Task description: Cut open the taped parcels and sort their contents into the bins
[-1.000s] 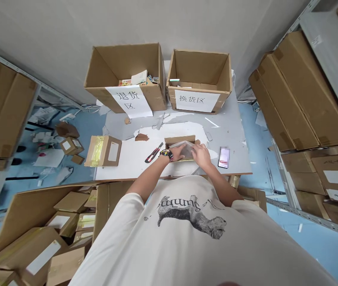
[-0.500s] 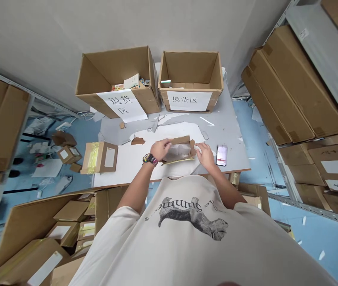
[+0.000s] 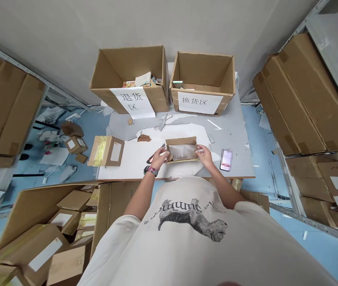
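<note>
A small open cardboard box [image 3: 181, 141] sits on the white patch of the table, with whitish wrapping inside it. My left hand [image 3: 159, 158], with a watch on the wrist, grips the box's left end. At the right end, my right hand [image 3: 204, 155] has its fingers closed on the box edge. A dark tool with some red [image 3: 150, 159] lies partly behind my left hand. The phone [image 3: 226, 160] rests on the table to the right of my right hand.
A taped box [image 3: 106, 151] stands at the table's left. Two big open cartons with paper signs, left [image 3: 157, 99] and right [image 3: 173, 95], stand at the back. A large carton of boxes [image 3: 105, 206] is below left. Shelves flank both sides.
Both hands have come down onto the small box's ends, and the box now sits squarer to me. The dark tool has come into sight beside my left hand. The view has shifted left.
</note>
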A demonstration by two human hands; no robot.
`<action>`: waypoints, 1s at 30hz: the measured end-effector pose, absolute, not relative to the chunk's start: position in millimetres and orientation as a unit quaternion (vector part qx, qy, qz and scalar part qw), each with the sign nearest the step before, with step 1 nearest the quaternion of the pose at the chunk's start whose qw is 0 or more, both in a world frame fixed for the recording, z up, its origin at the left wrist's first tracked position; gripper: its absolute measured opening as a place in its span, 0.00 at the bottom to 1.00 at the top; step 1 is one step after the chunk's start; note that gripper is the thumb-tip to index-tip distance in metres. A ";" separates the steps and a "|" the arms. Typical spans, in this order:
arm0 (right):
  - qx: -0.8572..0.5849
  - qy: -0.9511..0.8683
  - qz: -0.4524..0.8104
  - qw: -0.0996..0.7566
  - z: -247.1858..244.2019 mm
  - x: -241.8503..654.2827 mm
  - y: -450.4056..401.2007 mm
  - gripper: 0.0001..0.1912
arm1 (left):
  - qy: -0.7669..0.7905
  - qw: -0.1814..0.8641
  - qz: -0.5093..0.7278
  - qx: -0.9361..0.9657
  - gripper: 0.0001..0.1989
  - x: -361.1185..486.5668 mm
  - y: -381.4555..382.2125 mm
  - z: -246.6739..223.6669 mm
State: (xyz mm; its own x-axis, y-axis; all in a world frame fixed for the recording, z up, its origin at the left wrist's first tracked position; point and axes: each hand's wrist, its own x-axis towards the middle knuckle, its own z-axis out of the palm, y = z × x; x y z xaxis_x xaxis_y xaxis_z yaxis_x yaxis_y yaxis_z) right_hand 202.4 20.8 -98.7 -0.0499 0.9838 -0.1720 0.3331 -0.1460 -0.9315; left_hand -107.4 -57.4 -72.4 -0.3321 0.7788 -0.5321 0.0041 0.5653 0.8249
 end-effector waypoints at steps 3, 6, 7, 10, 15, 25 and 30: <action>-0.605 -0.566 0.456 0.324 -97.1 201.9 19.5 0.26 | 0.740 0.472 0.364 0.312 0.36 -106.3 -56.8 -76.4; -0.607 -0.569 0.466 0.302 -96.1 203.0 17.1 0.25 | 0.756 0.439 0.341 0.347 0.34 -106.4 -57.1 -82.0; -0.606 -0.572 0.468 0.296 -96.3 203.1 16.7 0.24 | 0.758 0.433 0.336 0.354 0.33 -106.4 -57.1 -84.2; -0.601 -0.583 0.470 0.280 -98.7 202.7 17.7 0.22 | 0.763 0.420 0.328 0.365 0.31 -107.9 -56.3 -91.7; -0.583 -0.593 0.472 0.292 -108.2 204.7 22.0 0.20 | 0.760 0.432 0.325 0.359 0.32 -115.1 -53.8 -105.0; -0.523 -0.591 0.576 0.214 -123.8 226.7 10.6 0.51 | 0.718 0.500 0.271 0.401 0.52 -140.3 -53.4 -112.0; -0.454 -0.614 0.635 0.115 -115.9 234.1 4.6 0.63 | 0.691 0.584 0.252 0.343 0.56 -164.2 -49.0 -110.2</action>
